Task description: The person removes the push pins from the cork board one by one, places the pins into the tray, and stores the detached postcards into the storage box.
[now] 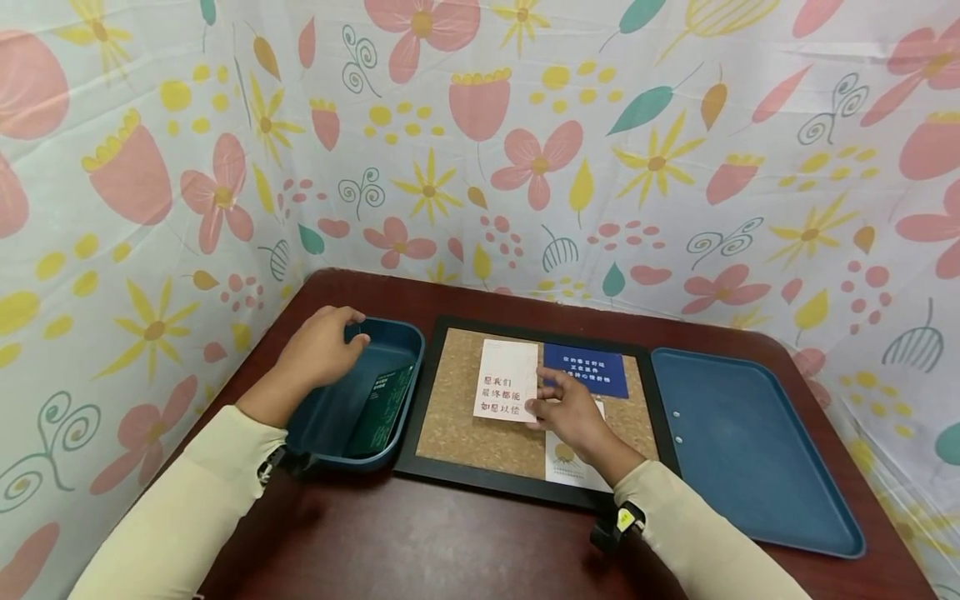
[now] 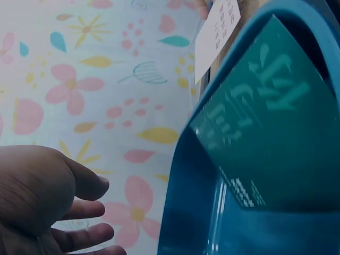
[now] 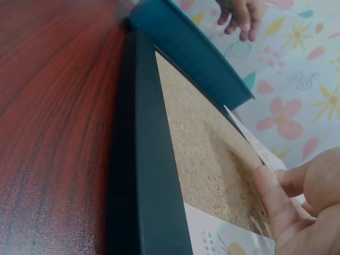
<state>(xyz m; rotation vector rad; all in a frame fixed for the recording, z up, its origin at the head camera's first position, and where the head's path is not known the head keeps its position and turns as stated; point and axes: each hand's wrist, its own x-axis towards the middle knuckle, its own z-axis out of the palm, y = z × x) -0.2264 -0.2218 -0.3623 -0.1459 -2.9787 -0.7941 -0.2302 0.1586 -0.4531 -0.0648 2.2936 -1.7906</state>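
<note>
My right hand (image 1: 573, 421) pinches the right edge of a white card (image 1: 501, 362) with red writing, thumb on one face and fingers behind. In the right wrist view this card (image 3: 255, 139) is tilted up off the cork board (image 3: 196, 143). On the black-framed cork board (image 1: 453, 425) lie a dark blue card (image 1: 603, 379) and a white card with a yellow motif (image 1: 566, 475), partly covered by my right hand. My left hand (image 1: 322, 346) hovers over a deep blue tray (image 1: 411, 337), holding nothing, fingers loosely bent. A dark green card (image 2: 271, 122) leans inside that tray.
A shallow blue tray (image 1: 757, 458) lies right of the board, with two small silvery round pieces (image 1: 677, 426) near its left edge. Dark red tabletop (image 1: 450, 542) shows in front. A flower-patterned cloth (image 1: 540, 242) hangs behind and at the sides.
</note>
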